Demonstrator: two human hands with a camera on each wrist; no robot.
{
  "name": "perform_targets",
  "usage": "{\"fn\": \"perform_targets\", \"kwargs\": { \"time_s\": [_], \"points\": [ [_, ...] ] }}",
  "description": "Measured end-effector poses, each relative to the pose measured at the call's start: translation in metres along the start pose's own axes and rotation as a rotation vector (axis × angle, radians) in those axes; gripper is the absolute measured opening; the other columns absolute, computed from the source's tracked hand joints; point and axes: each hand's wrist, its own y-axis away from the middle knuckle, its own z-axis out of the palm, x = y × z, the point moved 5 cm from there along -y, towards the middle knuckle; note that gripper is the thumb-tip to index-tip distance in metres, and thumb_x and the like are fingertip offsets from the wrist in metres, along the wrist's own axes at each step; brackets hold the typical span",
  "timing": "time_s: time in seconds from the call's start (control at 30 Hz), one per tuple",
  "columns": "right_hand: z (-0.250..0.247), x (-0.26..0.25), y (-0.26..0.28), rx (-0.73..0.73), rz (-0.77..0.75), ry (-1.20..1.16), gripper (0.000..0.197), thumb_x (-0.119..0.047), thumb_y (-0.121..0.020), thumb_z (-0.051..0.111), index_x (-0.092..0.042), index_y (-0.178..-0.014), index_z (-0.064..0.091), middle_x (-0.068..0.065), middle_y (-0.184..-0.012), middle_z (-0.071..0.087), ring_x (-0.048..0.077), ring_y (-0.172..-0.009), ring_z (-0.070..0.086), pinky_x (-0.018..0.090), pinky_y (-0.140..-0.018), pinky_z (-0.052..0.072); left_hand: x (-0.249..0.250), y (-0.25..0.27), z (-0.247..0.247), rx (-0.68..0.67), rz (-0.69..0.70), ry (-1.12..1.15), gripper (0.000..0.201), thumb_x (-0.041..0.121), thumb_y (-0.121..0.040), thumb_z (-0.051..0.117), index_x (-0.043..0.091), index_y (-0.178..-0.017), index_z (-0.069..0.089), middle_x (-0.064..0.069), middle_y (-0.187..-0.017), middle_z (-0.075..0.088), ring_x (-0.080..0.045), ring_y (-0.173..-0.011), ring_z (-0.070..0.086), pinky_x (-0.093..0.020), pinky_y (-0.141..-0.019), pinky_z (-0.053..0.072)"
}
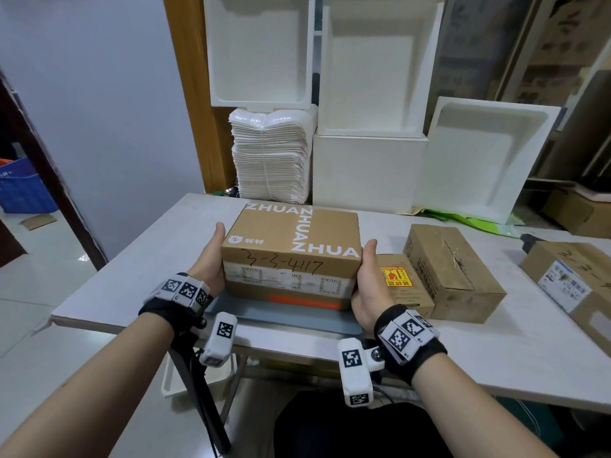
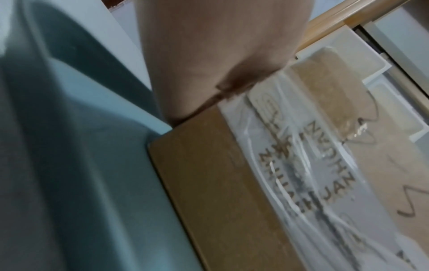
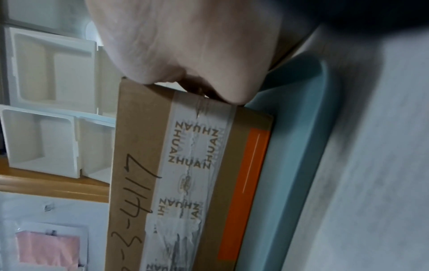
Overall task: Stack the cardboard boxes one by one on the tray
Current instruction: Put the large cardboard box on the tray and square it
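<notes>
Hands (image 1: 211, 259) (image 1: 365, 282) clasp box (image 1: 291, 256) on tray (image 1: 284, 317); right-wrist view alone shows orange stripe (image 3: 246, 192).

Both bare forearms reach forward from near edge, wrists in black straps with white marker blocks. Left hand (image 1: 211, 259) flat against left side of brown cardboard box with white ZHUAN lettering (image 1: 291, 246), thumb up along its edge. Right hand (image 1: 365, 279) against right side, thumb up. Other fingers hidden behind box.
</notes>
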Motion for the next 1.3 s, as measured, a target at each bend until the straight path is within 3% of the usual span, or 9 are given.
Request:
{"fn": "perform_targets", "kwargs": {
  "time_s": [0.1,0.23,0.37,0.47,0.6,0.7,0.83,1.1,1.3],
  "points": [
    [-0.003,0.006,0.002,0.002,0.011,-0.014,0.059,-0.063,-0.098,0.021,-0.029,-0.099,0.07,-0.002,-0.101,0.075,0.017,-0.104,0.066,0.042,-0.108,0.043,0.002,-0.001,-0.006,-0.03,0.04,-0.008,0.066,0.064,-0.096,0.015,0.024,-0.099,0.068,-0.002,-0.095,0.077,-0.027,-0.111,0.062,-0.044,-0.11,0.036],
    [-0.01,0.01,0.003,0.064,-0.033,0.002,0.05,-0.051,-0.103,0.023,-0.029,-0.086,0.066,-0.007,-0.082,0.072,0.011,-0.088,0.065,0.038,-0.106,0.043,-0.003,0.002,-0.012,-0.103,0.045,-0.019,0.069,0.062,-0.097,0.009,0.023,-0.106,0.065,-0.002,-0.103,0.074,-0.03,-0.123,0.054,-0.047,-0.114,0.029],
    [-0.012,0.012,-0.003,0.057,-0.053,0.05,0.051,-0.057,-0.1,0.022,-0.031,-0.1,0.065,-0.002,-0.102,0.073,0.019,-0.11,0.062,0.041,-0.112,0.037,-0.009,0.006,-0.007,-0.055,0.088,-0.069,0.059,0.057,-0.1,0.009,0.03,-0.111,0.06,0.005,-0.104,0.07,-0.024,-0.12,0.056,-0.042,-0.115,0.03],
    [-0.019,0.012,-0.008,0.065,-0.059,0.062,0.056,-0.063,-0.097,0.023,-0.029,-0.11,0.066,0.001,-0.112,0.072,0.018,-0.11,0.063,0.04,-0.11,0.039,-0.012,0.009,0.001,-0.052,0.118,-0.071,0.057,0.053,-0.101,0.008,0.029,-0.108,0.059,0.012,-0.091,0.074,-0.013,-0.103,0.061,-0.035,-0.111,0.032],
    [-0.03,0.005,-0.01,0.084,-0.075,0.054,0.059,-0.062,-0.098,0.025,-0.027,-0.117,0.067,0.002,-0.113,0.074,0.016,-0.106,0.066,0.034,-0.095,0.048,-0.016,0.011,0.014,-0.076,0.102,-0.092,0.058,0.052,-0.102,0.006,0.031,-0.104,0.06,0.002,-0.113,0.065,-0.02,-0.113,0.056,-0.035,-0.111,0.032],
    [-0.041,-0.001,-0.011,0.105,-0.082,0.031,0.06,-0.061,-0.099,0.024,-0.023,-0.122,0.065,0.003,-0.115,0.073,0.017,-0.107,0.067,0.029,-0.083,0.051,-0.019,0.011,0.027,-0.083,0.104,-0.112,0.058,0.052,-0.102,0.006,0.032,-0.1,0.06,0.003,-0.115,0.062,-0.017,-0.111,0.055,-0.032,-0.108,0.033],
    [-0.057,-0.008,-0.011,0.105,-0.092,0.016,0.061,-0.062,-0.098,0.023,-0.024,-0.12,0.066,0.003,-0.111,0.074,0.016,-0.105,0.067,0.031,-0.088,0.049,-0.025,0.007,0.041,-0.121,0.094,-0.092,0.061,0.053,-0.101,0.006,0.032,-0.099,0.063,0.007,-0.107,0.067,-0.017,-0.112,0.057,-0.033,-0.106,0.035],
    [-0.079,-0.022,-0.011,0.13,-0.093,-0.023,0.058,-0.061,-0.098,0.024,-0.025,-0.11,0.068,0.002,-0.109,0.074,0.014,-0.104,0.067,0.034,-0.095,0.048,-0.033,-0.001,0.064,-0.134,0.074,-0.093,0.064,0.058,-0.099,0.007,0.029,-0.114,0.062,-0.001,-0.124,0.065,-0.018,-0.124,0.053,-0.03,-0.102,0.036],
    [-0.078,-0.02,-0.007,0.166,-0.073,-0.011,0.056,-0.062,-0.097,0.03,-0.026,-0.12,0.066,0.0,-0.111,0.074,0.016,-0.107,0.067,0.036,-0.098,0.049,-0.033,0.007,0.075,-0.135,0.029,-0.01,0.063,0.058,-0.099,0.012,0.027,-0.112,0.065,-0.004,-0.106,0.074,-0.02,-0.101,0.068,-0.033,-0.079,0.051]
  ]
}}
